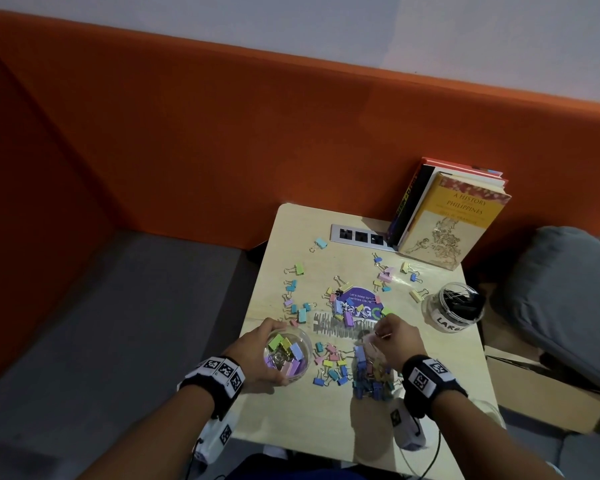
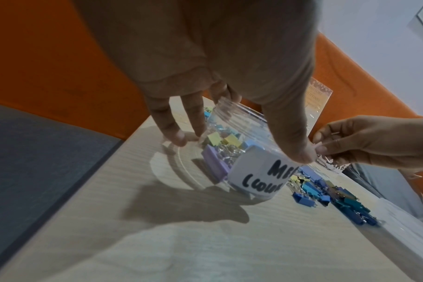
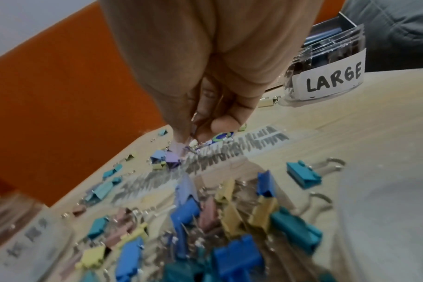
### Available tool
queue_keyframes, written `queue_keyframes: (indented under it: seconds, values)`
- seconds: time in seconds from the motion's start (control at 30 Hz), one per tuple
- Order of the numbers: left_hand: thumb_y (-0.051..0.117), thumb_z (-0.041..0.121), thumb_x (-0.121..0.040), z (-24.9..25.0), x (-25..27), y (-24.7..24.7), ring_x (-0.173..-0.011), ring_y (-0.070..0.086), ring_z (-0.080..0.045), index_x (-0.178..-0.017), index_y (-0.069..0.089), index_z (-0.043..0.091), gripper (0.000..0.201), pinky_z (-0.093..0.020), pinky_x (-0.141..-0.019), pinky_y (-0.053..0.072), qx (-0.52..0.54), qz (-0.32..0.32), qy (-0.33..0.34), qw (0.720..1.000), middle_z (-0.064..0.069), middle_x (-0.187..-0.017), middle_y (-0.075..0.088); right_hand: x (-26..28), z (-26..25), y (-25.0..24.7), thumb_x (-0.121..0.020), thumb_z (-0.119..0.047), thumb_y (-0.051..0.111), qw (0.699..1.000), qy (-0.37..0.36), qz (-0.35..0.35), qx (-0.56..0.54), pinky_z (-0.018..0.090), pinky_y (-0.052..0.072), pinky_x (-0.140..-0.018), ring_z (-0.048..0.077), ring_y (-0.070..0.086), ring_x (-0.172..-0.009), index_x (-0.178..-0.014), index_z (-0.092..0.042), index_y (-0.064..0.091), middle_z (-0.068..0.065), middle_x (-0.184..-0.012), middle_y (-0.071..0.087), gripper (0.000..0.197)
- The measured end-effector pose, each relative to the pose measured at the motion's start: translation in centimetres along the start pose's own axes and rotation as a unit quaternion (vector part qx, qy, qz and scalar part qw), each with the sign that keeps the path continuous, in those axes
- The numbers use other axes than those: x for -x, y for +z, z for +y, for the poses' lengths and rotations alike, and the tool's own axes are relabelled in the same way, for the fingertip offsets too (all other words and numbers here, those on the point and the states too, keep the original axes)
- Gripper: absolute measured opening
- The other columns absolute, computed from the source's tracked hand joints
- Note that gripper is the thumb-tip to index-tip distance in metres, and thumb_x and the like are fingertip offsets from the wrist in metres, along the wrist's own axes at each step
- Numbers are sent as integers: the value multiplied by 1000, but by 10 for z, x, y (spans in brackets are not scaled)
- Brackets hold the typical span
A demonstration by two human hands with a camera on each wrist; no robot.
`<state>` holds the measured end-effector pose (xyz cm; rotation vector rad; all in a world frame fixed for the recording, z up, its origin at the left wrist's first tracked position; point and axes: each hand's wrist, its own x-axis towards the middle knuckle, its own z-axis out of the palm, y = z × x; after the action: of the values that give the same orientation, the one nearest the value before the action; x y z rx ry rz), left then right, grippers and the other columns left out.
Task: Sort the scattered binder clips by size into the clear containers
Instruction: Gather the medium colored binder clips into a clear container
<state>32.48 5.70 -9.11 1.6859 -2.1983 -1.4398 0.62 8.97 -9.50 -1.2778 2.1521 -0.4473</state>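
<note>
Pastel clip pinched in our right hand — left hand wraps the medium jar; drop it there next, we judge.

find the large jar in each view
Head: large jar stands at the table's right edge, near the books.
Left wrist: mostly hidden behind the right hand; only a strip of its label shows under the fingers.
Right wrist: upper right, label facing the camera.
Shared landmark: the orange wall.
</note>
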Motion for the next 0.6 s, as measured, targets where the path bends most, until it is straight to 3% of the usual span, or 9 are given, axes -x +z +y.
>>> queue_keyframes:
  seconds: [0.07, 0.17, 0.27, 0.37, 0.5, 0.6]
  values:
    - [93, 41, -49, 0, 0, 0, -97, 63, -3, -121, 34, 55, 93, -31, -84, 59, 4, -1, -1, 1000, 21, -114, 60, 0, -5, -2, -83, -20, 76, 998, -13, -6, -54, 23, 50, -65, 15, 67, -77, -90, -24, 63, -4, -82, 68, 16]
    - [94, 37, -49, 0, 1, -1, -95, 65, -6, -120, 36, 55, 93, -31, -75, 61, 11, -2, -3, 1000, 21, -114, 60, 0, -15, -2, -86, -23, 74, 994, -42, -32, -99, 27, 54, -66, 11, 68, -71, -88, -22, 68, -3, -81, 72, 7]
    - [94, 35, -51, 1, 2, -1, -98, 65, -8, -122, 36, 53, 93, -32, -78, 61, 8, -2, -2, 1000, 20, -117, 59, 6, -29, 1, -86, -23, 74, 989, -67, -53, -122, 18, 48, -59, 6, 68, -66, -81, -19, 68, -1, -82, 72, 10]
    - [94, 38, -52, 1, 2, 0, -101, 63, -7, -124, 34, 52, 94, -33, -86, 58, -3, 2, 0, 1000, 21, -119, 58, 12, -44, 7, -85, -24, 75, 986, -107, -67, -108, 26, 53, -66, 13, 70, -74, -79, -23, 66, -4, -86, 70, 11]
    - [94, 37, -51, 0, 1, 0, -96, 65, -5, -122, 35, 54, 94, -32, -80, 60, 6, 4, -5, 1000, 21, -114, 60, 20, -67, 16, -86, -27, 73, 980, -161, -100, -68, 23, 50, -65, 10, 65, -75, -89, -25, 69, -8, -88, 68, 6]
    - [93, 40, -51, 1, 2, 0, -98, 65, -5, -122, 35, 53, 93, -33, -85, 58, 0, 3, -1, 1000, 21, -115, 61, 22, -81, 25, -89, -31, 69, 972, -193, -126, -32, 24, 51, -68, 7, 63, -77, -101, -24, 70, -12, -92, 66, 14]
